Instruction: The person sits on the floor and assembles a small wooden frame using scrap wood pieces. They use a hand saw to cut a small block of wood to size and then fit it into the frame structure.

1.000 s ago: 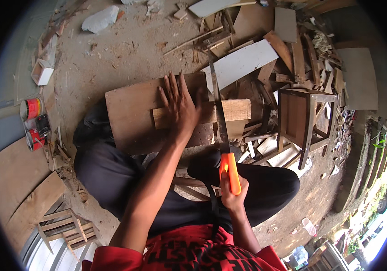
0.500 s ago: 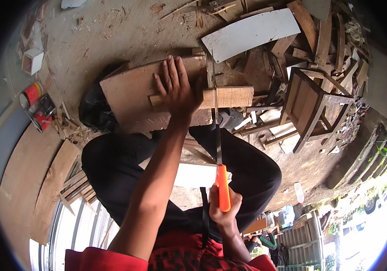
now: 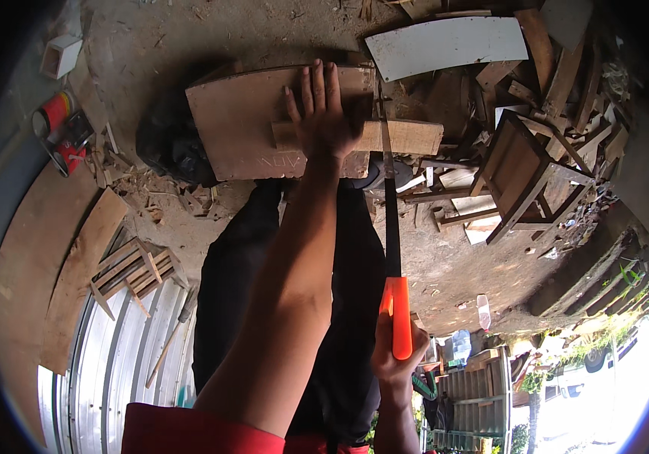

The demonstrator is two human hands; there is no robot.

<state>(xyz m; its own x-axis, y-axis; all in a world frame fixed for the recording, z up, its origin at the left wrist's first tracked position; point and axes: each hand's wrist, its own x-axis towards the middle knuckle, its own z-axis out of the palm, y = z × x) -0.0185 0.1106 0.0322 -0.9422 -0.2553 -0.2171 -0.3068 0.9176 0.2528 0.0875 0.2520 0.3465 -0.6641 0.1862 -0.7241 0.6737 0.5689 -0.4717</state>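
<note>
Left hand (image 3: pixel 323 121) flat and open, pinning the wood strip (image 3: pixel 404 138) crosswise on the board (image 3: pixel 237 132), while the right hand (image 3: pixel 392 356) grips the saw (image 3: pixel 391 227), blade running straight away across the strip beside the left fingers

Our left hand (image 3: pixel 323 121) lies flat, palm down, fingers (image 3: pixel 317 79) spread and pointing away from us, the forearm stretched straight ahead from a red sleeve. Our right hand (image 3: pixel 394 356) sits low and near the body, fingers curled in a closed grip, wrist straight.
</note>
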